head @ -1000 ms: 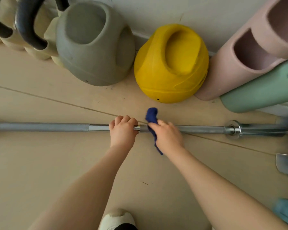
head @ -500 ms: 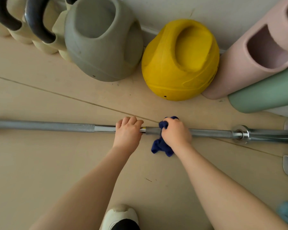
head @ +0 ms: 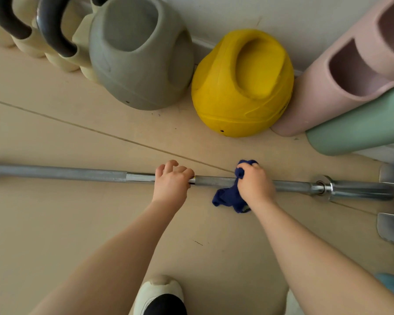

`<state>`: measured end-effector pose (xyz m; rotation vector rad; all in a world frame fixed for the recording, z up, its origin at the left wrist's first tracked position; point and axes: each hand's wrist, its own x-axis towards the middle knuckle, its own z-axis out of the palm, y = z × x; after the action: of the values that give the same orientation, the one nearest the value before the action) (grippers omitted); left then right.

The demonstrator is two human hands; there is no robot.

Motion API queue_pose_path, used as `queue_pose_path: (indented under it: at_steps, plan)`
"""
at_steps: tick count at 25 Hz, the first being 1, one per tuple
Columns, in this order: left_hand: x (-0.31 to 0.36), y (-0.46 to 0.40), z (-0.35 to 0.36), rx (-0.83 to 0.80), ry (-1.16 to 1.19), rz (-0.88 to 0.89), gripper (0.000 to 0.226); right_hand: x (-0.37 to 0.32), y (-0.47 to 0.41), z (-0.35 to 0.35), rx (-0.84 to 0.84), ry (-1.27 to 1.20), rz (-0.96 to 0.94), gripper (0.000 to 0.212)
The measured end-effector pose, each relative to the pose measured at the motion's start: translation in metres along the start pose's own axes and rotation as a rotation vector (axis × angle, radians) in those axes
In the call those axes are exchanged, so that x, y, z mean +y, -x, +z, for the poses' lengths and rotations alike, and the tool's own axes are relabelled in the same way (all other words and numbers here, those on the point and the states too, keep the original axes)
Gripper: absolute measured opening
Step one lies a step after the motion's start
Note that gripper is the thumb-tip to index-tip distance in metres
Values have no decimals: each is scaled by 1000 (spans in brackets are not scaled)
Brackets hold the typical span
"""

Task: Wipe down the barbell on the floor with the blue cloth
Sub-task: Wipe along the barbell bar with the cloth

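A steel barbell (head: 77, 174) lies across the beige floor from the left edge to the right, its collar and sleeve at the right. My left hand (head: 172, 182) grips the shaft near its middle, fingers curled over the top. To the right of it, my right hand (head: 255, 184) grips the blue cloth (head: 228, 197) wrapped round the shaft. Part of the cloth bunches above my fingers and a loose end hangs onto the floor in front of the bar.
Behind the bar, against the wall, stand a grey kettlebell (head: 139, 57), a yellow kettlebell (head: 241, 85), cream kettlebells with black handles (head: 52, 37), and pink (head: 341, 71) and green (head: 362, 126) cylinders. Metal plates (head: 391, 228) lie at the right. My shoe (head: 159, 294) is below.
My right hand closed round the cloth on the shaft and slid it to the right, away from my left hand. The left hand kept its grip.
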<state>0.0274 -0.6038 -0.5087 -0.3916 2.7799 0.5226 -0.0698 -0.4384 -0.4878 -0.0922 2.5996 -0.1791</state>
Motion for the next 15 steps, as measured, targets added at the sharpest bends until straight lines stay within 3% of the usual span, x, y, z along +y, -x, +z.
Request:
queue_pose_path:
  at_steps: [5,7,11,15]
  plan:
    - [-2,-1,0,-20,-107,45,24,0,8,7,-196,-40,-311,42]
    - [2,-3,-2,-19,-106,20,21,30,-10,-12,-157,26,-217,38]
    - [3,-9,2,-25,-140,-18,31,90,-5,-32,100,52,124,36]
    - [16,-5,2,84,-62,-165,45,81,3,-13,83,22,-117,58]
